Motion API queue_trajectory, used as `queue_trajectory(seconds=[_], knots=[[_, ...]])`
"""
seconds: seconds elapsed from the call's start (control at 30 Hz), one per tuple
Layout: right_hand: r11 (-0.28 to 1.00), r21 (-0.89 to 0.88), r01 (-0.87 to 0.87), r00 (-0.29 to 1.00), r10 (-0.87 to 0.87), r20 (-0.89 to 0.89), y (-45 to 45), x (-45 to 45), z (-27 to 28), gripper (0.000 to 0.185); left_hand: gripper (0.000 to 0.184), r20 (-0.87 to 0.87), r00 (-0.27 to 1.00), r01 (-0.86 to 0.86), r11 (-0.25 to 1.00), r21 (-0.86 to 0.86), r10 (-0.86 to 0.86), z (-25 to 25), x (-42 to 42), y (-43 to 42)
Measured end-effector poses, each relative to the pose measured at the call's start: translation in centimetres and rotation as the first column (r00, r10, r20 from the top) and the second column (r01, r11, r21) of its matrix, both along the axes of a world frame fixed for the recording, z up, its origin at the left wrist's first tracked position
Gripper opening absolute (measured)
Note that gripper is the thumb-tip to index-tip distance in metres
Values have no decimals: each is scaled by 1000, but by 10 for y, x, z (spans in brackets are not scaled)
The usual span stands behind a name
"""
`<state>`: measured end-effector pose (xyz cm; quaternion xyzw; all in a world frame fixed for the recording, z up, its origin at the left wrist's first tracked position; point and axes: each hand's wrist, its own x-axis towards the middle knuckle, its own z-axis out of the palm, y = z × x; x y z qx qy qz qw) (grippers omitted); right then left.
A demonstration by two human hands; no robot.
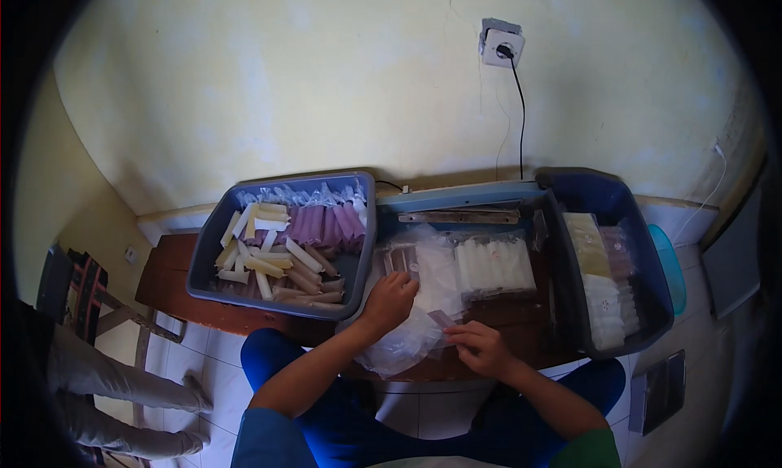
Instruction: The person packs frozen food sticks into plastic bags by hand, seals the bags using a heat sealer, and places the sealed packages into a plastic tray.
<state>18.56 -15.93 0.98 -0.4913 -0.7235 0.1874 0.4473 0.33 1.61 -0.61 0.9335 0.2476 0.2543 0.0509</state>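
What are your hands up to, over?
Left hand at the brown sticks. Right hand pinching a small brownish piece. Clear plastic bunched between them, over.

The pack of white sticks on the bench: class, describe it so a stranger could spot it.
Find the reddish-brown bench along the wall. Between its grey-blue bin and dark blue bin lies the pack of white sticks. Brown sticks lie to its left; the other white sticks sit inside the bins, while this pack lies outside them.
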Motion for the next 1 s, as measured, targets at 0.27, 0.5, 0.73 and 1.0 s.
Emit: queue_trajectory(seconds=[0.27, 0.5, 0.73, 1.0], knots=[[995, 98, -38, 976, 16, 216, 10, -15, -22, 25, 9, 114, 992, 50, 998, 45, -55, -6, 13, 0], [989, 125, 73, 899, -119, 422, 37, -33, -32, 29, 8, 128, 989, 68, 997, 49, -74, 0, 23, 6], [954, 63, 293, 820, -284, 496, 83, -48, -64, 26, 7, 148, 985, 87, 996, 6, -87, 4, 15, 9], [900, -73, 429, 857, -380, 347, 123, -49, -88, 20, 9, 213, 974, 76, 997, -19, -70, 8, 11, 9]])
